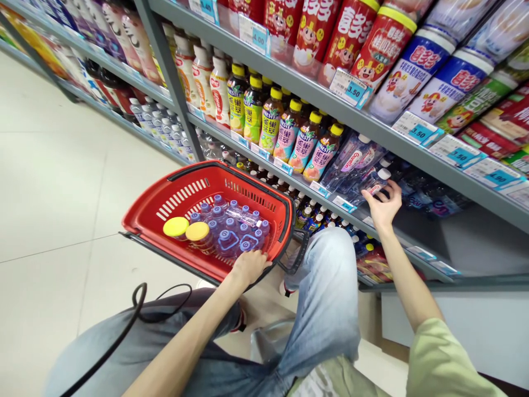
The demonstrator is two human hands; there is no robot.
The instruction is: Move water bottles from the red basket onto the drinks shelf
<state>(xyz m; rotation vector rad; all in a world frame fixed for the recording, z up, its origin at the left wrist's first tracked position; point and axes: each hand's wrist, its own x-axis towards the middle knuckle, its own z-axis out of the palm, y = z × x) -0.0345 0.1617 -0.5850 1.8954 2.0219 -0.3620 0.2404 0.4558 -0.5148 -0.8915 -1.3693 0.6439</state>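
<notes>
My left hand (pixel 250 267) is closed over the near rim of a red shopping basket (pixel 142 218). Inside the basket stand several small bottles with blue caps (pixel 227 240), a clear bottle lying across them, and two jars with yellow lids (pixel 197 231). On the shelf to the right, my right hand (pixel 384 205) has its fingers around a clear plastic bottle (pixel 374 184) with a white cap. That bottle is among similar clear bottles (pixel 351 157), some lying tilted. My palm hides part of its lower end.
Tea bottles with yellow caps (pixel 290 129) line the shelf left of the clear bottles. Red cans (pixel 345 41) and blue-and-white cans (pixel 419 69) fill the shelf above, whose price-tagged edge (pixel 308 69) overhangs my right hand. A black cable (pixel 119 342) crosses my left leg.
</notes>
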